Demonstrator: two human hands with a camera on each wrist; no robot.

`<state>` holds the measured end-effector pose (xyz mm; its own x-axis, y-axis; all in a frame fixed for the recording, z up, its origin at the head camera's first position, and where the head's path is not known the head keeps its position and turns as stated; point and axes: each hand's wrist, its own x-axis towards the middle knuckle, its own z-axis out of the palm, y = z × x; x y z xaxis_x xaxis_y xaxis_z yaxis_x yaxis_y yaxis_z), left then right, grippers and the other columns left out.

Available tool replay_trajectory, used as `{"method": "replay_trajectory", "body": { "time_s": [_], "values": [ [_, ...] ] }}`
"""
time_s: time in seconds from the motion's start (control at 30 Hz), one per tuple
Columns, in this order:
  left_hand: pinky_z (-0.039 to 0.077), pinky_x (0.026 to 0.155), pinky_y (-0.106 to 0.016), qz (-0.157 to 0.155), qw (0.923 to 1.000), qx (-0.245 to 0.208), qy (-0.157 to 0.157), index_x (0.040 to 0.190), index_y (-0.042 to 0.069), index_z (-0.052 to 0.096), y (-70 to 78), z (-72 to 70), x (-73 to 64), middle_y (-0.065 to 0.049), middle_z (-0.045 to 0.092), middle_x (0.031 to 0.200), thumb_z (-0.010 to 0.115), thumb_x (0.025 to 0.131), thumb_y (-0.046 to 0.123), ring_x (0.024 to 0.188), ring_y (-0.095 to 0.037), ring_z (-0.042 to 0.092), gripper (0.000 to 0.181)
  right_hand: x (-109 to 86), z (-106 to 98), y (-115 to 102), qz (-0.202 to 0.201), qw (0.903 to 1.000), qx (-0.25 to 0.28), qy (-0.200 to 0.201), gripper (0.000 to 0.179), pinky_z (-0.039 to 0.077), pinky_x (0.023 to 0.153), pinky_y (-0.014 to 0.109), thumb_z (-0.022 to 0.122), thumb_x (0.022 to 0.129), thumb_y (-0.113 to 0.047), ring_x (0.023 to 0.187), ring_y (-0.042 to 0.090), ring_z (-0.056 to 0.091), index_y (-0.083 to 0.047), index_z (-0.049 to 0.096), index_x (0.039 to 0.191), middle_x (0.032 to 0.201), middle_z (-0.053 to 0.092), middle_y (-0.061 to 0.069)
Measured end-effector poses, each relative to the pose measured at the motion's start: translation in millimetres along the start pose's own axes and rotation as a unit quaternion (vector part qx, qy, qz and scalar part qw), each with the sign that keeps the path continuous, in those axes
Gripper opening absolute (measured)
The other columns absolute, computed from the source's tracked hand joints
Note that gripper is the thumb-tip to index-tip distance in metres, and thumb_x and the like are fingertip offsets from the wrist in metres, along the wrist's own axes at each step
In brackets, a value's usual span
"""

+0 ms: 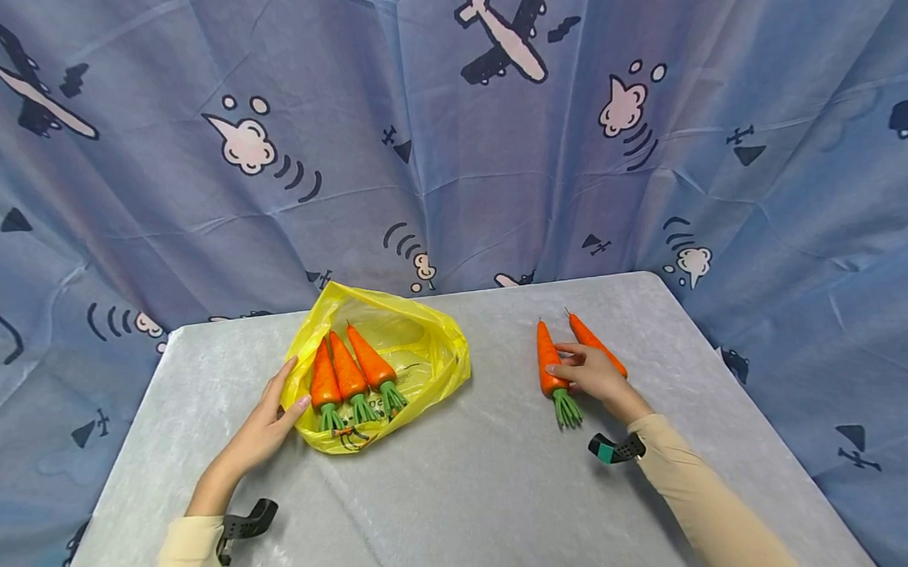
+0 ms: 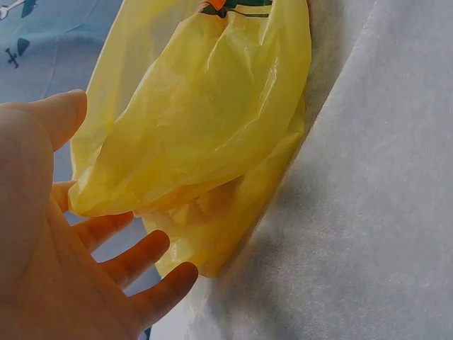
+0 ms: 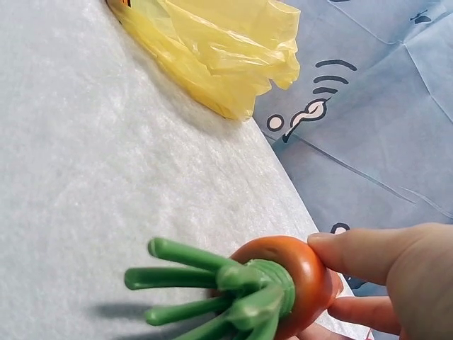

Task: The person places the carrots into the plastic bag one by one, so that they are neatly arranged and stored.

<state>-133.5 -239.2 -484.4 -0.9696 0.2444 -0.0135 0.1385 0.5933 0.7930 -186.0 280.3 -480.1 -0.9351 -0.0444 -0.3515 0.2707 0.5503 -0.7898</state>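
On the left of the table lies a yellow plastic bag (image 1: 445, 350) with its mouth spread wide. Three orange carrots (image 1: 348, 366) with green stalks show inside it. My left hand (image 1: 267, 423) is at the bag's left edge, fingers extended and thumb apart; in the left wrist view the index finger passes partly behind the yellow plastic (image 2: 205, 120). My right hand (image 1: 594, 374) pinches a carrot (image 1: 548, 355) between thumb and fingers, its stalks toward me. In the right wrist view its thick end (image 3: 304, 273) faces the camera. Another carrot (image 1: 594, 339) lies just beyond that hand, partly covered by it.
A pale grey cloth covers the table (image 1: 461, 500). Behind it hangs a blue curtain (image 1: 344, 154) printed with planes and clouds. Black bands (image 1: 248, 524) are worn on both wrists.
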Motion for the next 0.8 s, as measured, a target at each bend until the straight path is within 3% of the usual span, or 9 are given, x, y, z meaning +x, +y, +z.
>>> {"method": "replay_trajectory", "body": {
  "time_s": [0.8],
  "values": [
    [0.029, 0.111, -0.069, 0.008, 1.0, 0.001, -0.001, 0.161, 0.021, 0.005, 1.6, -0.2, -0.2, -0.028, 0.014, 0.162, 0.049, 0.104, 0.03, 0.146, -0.052, 0.021, 0.073, -5.6, 2, -11, -0.006, 1.0, -0.005, 0.002, 0.066, 0.059, 0.076, 0.028, 0.071, 0.092, -0.029, 0.1, 0.021, 0.062, -0.007, 0.045, 0.149, 0.13, 0.058, 0.024]
  ]
}}
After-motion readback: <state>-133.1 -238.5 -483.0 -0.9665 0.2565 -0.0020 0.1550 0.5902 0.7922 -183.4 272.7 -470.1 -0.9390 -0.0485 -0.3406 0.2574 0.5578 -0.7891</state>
